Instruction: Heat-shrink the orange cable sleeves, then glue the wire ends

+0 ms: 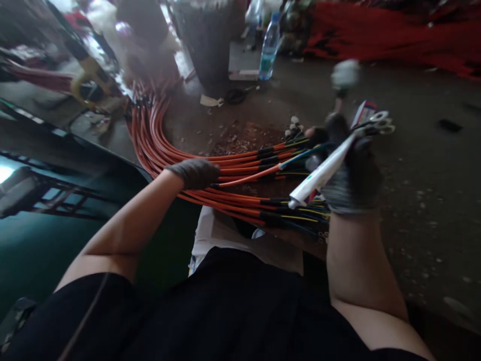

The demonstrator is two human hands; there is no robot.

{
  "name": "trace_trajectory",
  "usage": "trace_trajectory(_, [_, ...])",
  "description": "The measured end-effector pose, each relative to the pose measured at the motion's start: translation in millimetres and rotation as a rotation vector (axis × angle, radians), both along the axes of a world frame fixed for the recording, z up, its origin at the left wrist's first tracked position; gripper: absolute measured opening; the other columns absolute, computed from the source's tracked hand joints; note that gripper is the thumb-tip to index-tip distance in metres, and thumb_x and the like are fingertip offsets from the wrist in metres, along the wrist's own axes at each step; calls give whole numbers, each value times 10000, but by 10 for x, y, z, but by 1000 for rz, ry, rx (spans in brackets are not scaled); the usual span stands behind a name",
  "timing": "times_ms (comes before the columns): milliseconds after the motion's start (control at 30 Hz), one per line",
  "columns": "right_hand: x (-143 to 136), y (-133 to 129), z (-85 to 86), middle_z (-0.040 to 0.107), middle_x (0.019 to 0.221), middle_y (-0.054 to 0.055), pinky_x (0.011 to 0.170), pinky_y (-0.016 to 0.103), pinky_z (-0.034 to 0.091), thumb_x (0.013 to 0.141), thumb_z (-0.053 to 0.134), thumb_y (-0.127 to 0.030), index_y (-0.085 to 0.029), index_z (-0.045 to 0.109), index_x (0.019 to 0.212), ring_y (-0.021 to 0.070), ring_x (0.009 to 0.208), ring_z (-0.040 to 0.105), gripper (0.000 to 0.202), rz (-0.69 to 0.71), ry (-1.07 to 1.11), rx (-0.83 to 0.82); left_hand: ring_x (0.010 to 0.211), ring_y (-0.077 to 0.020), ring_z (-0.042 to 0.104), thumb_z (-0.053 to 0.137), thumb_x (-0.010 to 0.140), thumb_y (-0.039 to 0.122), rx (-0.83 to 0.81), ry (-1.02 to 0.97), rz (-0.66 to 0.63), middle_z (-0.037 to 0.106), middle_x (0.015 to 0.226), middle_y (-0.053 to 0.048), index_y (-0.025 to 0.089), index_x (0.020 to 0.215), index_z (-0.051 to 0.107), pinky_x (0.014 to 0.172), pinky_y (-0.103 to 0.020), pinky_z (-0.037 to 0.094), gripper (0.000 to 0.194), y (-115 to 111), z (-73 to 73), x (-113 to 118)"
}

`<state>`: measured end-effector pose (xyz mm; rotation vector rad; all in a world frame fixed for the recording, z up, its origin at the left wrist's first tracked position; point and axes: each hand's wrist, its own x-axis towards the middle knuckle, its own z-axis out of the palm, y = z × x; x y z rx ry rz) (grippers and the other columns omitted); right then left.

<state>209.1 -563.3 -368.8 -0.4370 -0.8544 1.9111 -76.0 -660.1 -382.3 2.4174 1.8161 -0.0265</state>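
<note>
My left hand [199,173], in a grey glove, is closed around an orange cable [251,176] in the bundle. My right hand [351,175], gloved and blurred, is closed on a white squeeze tube [319,173] that slants down to the left. Its fingertips are by the blue wires [300,159] at the end of that cable. Scissors with pale finger loops [381,123] show just beyond this hand; whether they are held is unclear. The orange cable bundle [150,135] curves across the table, with black bands and thin yellow and blue wires at its ends.
Behind stand a water bottle [268,50], a dark bucket [206,40] and red cloth [376,35]. A black tape ring [235,96] and a paper tag [210,101] lie on the table [424,165]. A yellow-handled tool [88,77] is at left; scraps litter the surface.
</note>
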Motion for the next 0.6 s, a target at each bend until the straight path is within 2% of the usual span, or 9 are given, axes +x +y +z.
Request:
trace_trajectory(33, [10,-24,71,717,1155,7,644,220,549,986,393,-406,-291,739,1100,219,1141,665,381,-16,96,-52,571,-106,531,514,855,119,-58,18,0,642,656,-16,119,751,636,631,-230,472,161,-73,-100,-126])
trace_trajectory(100, [48,-80,159,725,1087,6,584,222,523,999,344,-443,-347,711,1175,212,1032,704,418,-72,208,-58,674,-122,599,521,874,137,-144,-22,-4,720,808,-33,122,920,701,688,-231,484,186,-174,-248,-290])
trace_trajectory(167, [80,-121,171,724,1019,-3,578,241,535,981,394,-462,-413,688,1186,190,951,712,362,-151,213,26,765,-140,639,550,888,178,-189,-57,3,749,938,-41,160,1049,717,727,-240,490,232,-189,-318,-332])
trace_trajectory(200, [90,-131,153,723,995,-6,591,259,550,962,443,-466,-431,684,1173,183,919,707,322,-186,190,66,766,-149,645,566,886,193,-188,-56,21,751,931,-45,169,1044,726,719,-246,490,225,-168,-329,-313])
trace_trajectory(300, [113,-131,50,717,962,-14,638,283,562,950,489,-476,-419,704,1110,157,823,681,274,-225,132,117,727,-164,641,584,878,216,-118,-90,71,738,845,-44,168,965,733,687,-261,484,179,-72,-338,-153])
trace_trajectory(400, [158,-134,-49,712,924,-31,620,237,536,974,468,-417,-395,724,1035,101,685,625,264,-220,179,101,823,-157,667,584,890,252,-58,-390,65,739,941,-30,168,1024,678,747,-252,507,184,-35,-426,65])
trace_trajectory(467, [198,-153,-83,704,889,-41,583,177,511,969,489,-383,-361,733,978,58,612,582,245,-202,232,77,829,-147,673,651,851,281,-6,-607,126,734,945,-30,150,1037,629,730,-233,515,229,-56,-533,209])
trace_trajectory(533, [234,-181,-93,700,866,-47,549,132,494,946,543,-363,-339,736,939,31,573,555,195,-177,253,54,759,-142,663,726,792,299,117,-718,233,721,853,-20,138,973,616,670,-220,503,266,-77,-618,363])
trace_trajectory(600, [257,-211,-96,706,866,-58,535,117,493,919,600,-339,-354,736,926,23,562,547,137,-154,246,43,736,-138,652,743,777,288,227,-771,261,715,820,-15,135,927,635,664,-221,495,240,-59,-622,533])
